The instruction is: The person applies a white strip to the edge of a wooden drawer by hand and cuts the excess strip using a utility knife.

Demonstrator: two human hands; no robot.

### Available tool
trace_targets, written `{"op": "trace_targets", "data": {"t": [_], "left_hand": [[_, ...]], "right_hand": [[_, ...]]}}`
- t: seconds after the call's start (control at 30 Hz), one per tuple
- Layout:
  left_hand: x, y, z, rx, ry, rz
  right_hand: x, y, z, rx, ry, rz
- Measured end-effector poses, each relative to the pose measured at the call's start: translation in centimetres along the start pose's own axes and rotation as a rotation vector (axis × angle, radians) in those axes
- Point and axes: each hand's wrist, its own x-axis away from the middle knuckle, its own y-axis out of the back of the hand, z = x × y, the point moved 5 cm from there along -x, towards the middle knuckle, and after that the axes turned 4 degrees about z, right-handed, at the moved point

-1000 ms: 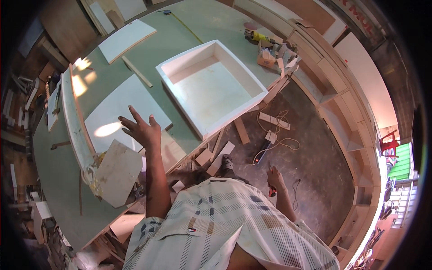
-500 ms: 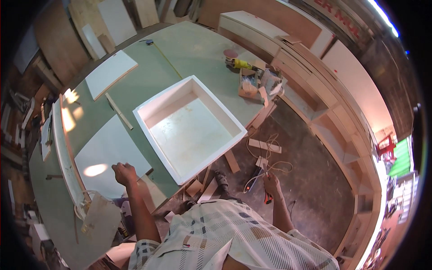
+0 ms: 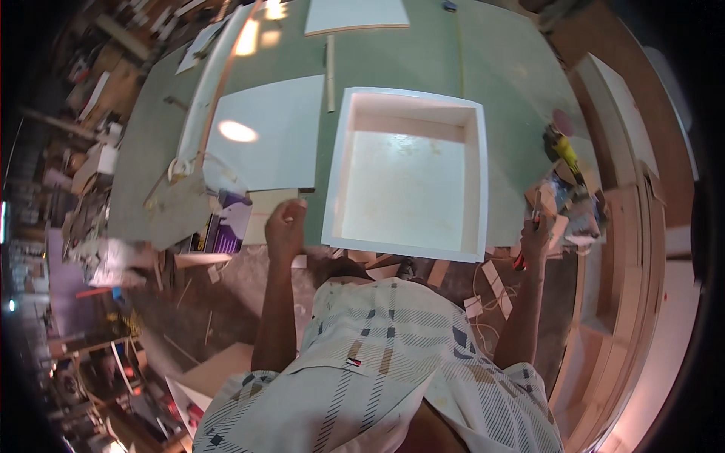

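My left hand is curled at the near table edge, left of a white open-topped box; whether it holds anything is hidden. My right hand, just right of that box, grips a hand tool with a red and black handle. The box rests on the green tabletop. Beside it on the left lies a white panel, with a pale board below it and a narrow strip above.
A yellow power tool and cluttered offcuts sit at the table's right. A long rail runs along its left part, near a purple package. Wooden shelving stands on the right. Cables and wood pieces lie on the floor.
The view has swung, centring the box. My left hand went from spread fingers to a curl. My right hand, still holding the tool, has come up to the table's edge beside the box.
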Motion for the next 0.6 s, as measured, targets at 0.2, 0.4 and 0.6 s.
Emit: {"op": "trace_targets", "data": {"t": [0.2,0.4,0.6], "left_hand": [[8.1,-5.8,1.4,0.408,0.242,0.015],[9.6,-6.2,-0.8,0.382,0.248,-0.137],[9.0,-5.8,-0.5,0.219,0.08,-0.35]], "right_hand": [[-6.7,-4.7,-0.7,0.187,0.171,-0.027],[-7.5,-6.8,-0.3,0.133,0.102,0.033],[-8.8,-7.0,-0.1,0.101,0.093,0.021]]}}
